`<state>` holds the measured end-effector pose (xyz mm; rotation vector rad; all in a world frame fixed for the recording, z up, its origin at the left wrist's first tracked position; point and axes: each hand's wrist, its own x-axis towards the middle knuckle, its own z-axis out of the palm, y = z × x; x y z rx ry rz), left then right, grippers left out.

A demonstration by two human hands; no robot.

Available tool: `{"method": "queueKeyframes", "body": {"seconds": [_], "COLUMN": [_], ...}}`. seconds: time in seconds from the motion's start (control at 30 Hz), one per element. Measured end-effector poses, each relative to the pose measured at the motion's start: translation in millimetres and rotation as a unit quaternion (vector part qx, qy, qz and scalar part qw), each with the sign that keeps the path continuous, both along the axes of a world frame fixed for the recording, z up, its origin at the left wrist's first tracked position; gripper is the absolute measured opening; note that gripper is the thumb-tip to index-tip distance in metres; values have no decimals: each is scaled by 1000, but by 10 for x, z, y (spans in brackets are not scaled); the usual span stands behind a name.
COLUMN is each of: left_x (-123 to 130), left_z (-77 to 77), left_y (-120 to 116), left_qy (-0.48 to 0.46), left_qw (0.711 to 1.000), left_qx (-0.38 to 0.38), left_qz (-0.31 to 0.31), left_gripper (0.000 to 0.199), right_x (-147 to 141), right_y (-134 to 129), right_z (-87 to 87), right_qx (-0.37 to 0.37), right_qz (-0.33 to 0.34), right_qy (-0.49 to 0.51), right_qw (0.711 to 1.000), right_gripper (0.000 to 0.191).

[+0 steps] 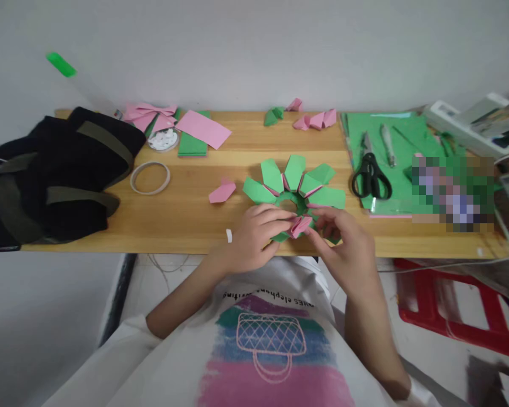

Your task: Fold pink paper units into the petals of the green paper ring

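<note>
Left to right: tape roll [150,193] flat on counter [186,220]; loose pink piece [223,193] beside the work, probably for easy reach. Left hand [254,234]: fingers together, clamping near side of green paper ring [294,171], presumably to steady it. Pink fold [301,226] sits there, between the hands. Right hand [350,240]: thumb at fold, forefinger curled; cannot tell if pinching. Scissors [369,167] lie on green sheets [402,183], apparently set aside.

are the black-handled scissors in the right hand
No, the scissors lie mostly on the green sheets, while the right hand touches a pink folded piece.
</note>
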<state>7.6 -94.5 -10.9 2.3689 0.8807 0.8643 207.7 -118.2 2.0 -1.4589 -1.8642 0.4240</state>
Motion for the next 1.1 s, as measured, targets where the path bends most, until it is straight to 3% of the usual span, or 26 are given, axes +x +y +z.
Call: {"method": "queueKeyframes", "body": {"seconds": [0.33, 0.5, 0.73, 0.8, 0.9, 0.97, 1.03, 1.07, 1.1], "left_x": [6, 40, 36, 35, 42, 44, 38, 32, 25], "left_z": [-19, -31, -30, -21, -1, 11, 22, 27, 32], "left_y": [11, 46, 89, 99, 119, 141, 173, 190, 209], "left_qy": [-15, -25, -26, 2, 83, 116, 135, 140, 143], "left_qw": [1000, 999, 997, 996, 981, 971, 966, 964, 963], "left_qx": [23, 29, 24, 56, 166, 206, 218, 221, 226], "left_qz": [13, 38, 74, 68, 50, 46, 42, 42, 44], "left_gripper": [19, 15, 9, 12, 24, 23, 21, 22, 23], "right_x": [-116, -130, -125, -167, -212, -123, 145, 348, 588], "right_y": [18, 64, 100, 99, 113, 164, 260, 321, 386], "right_z": [-36, -66, -94, -96, -82, -65, -59, -66, -84], "right_qx": [48, 80, 57, 57, 64, 80, 108, 124, 140], "right_qz": [-8, 24, 53, 52, 53, 68, 54, 5, -98], "right_qy": [-44, -79, -92, -100, -111, -100, -81, -86, -90], "right_qw": [998, 993, 993, 992, 990, 989, 989, 989, 981], "right_gripper": [6, 10, 16, 17, 19, 19, 19, 19, 21]}}
